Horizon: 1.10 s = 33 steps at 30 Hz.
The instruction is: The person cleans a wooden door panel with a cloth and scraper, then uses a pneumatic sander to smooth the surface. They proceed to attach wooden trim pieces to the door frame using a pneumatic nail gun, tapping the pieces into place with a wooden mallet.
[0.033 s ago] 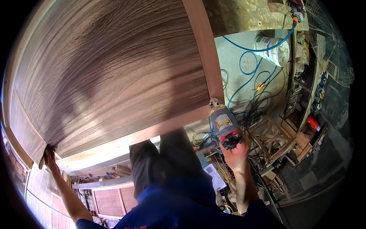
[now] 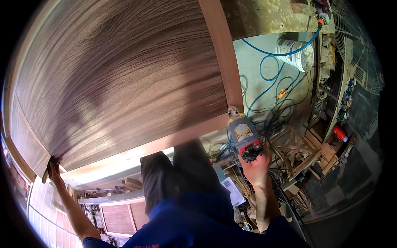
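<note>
A large brown wood-grain panel (image 2: 136, 82) with lighter wooden frame strips fills the upper left. At its near right corner, my right hand (image 2: 256, 164) is closed around the rear of a handheld power tool (image 2: 242, 131). The tool has a grey body, a red band and a dusty metal head, which is over the corner where two strips meet. What lies under the head is hidden. My left hand (image 2: 53, 170) is at the panel's near left corner, closed on a thin, dark olive-brown piece that I cannot name. Its fingers are partly in shadow.
Blue hose (image 2: 264, 97) and dark cables tangle on the floor to the right, by a white bucket (image 2: 294, 56). A wooden lattice frame (image 2: 295, 153) and scrap wood stand nearer. A red container (image 2: 340, 133) lies far right. Another framed panel (image 2: 120, 219) is at lower left.
</note>
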{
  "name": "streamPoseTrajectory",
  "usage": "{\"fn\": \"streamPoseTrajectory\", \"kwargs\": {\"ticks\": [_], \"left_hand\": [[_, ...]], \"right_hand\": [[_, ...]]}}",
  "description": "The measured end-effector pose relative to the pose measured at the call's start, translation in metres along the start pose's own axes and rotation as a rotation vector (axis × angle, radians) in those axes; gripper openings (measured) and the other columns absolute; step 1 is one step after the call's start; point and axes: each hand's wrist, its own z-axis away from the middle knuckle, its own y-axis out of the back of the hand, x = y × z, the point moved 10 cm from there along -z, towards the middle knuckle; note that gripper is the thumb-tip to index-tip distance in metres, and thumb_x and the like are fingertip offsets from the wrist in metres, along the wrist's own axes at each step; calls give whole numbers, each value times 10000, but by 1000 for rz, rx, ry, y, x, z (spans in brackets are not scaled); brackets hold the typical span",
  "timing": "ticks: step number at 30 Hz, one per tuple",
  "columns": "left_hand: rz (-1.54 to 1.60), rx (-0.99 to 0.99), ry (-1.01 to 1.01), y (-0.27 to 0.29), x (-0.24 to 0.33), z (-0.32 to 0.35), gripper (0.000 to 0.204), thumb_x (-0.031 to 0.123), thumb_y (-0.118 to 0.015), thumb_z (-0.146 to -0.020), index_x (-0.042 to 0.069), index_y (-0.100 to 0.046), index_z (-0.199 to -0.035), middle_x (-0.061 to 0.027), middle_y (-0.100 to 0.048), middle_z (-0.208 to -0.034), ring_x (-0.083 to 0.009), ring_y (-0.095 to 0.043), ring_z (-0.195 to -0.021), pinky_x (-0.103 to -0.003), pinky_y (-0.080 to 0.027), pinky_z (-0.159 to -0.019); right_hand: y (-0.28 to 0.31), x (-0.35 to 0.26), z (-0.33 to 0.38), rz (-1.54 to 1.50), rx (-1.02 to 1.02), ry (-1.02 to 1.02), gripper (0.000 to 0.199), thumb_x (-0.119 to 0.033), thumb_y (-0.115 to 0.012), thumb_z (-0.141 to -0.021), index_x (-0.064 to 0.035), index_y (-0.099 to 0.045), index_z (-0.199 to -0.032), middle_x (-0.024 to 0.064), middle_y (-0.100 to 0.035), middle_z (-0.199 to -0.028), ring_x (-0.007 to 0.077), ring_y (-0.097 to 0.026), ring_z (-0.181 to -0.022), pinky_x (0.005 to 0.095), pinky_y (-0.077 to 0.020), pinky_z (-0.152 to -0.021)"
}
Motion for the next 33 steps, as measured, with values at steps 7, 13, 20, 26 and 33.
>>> {"fn": "streamPoseTrajectory", "kwargs": {"ticks": [7,13,20,26,33], "left_hand": [[-24,5,7,6,-6,-9,505,291,-719,-1040,-62,-619,-1387,-146,-664,-1375,-231,-687,-1199,-342,-590,-1076],[-42,3,-19,0,3,1,521,291,-730,-1032,-72,-617,-1388,-156,-661,-1378,-230,-686,-1204,-335,-591,-1076],[-21,4,-26,-11,12,8,483,268,-731,-1031,-64,-635,-1369,-149,-693,-1327,-225,-705,-1163,-315,-603,-1048],[-10,19,-30,-4,9,6,446,264,-733,-1030,-58,-663,-1331,-139,-711,-1296,-216,-713,-1139,-314,-609,-1033],[-9,-26,-58,-19,16,10,462,268,-719,-1040,-63,-650,-1355,-144,-703,-1322,-211,-709,-1153,-311,-602,-1042]], "right_hand": [[0,-8,-5,-64,16,-18,273,-10,-784,-820,-6,-708,-1082,144,-735,-953,294,-726,-865,379,-566,-799],[11,-15,8,-136,80,-91,176,14,-739,-851,-2,-686,-1018,102,-706,-833,236,-705,-751,345,-554,-700],[-4,5,22,-243,4,-282,75,38,-683,-920,-13,-631,-907,-23,-617,-714,54,-574,-612,259,-481,-576],[-8,12,27,-252,5,-311,71,33,-685,-926,-12,-630,-931,-20,-622,-724,66,-589,-615,262,-500,-579],[-16,8,34,-303,25,-348,106,54,-661,-930,3,-619,-1013,-8,-611,-787,75,-608,-649,257,-513,-592]]}}
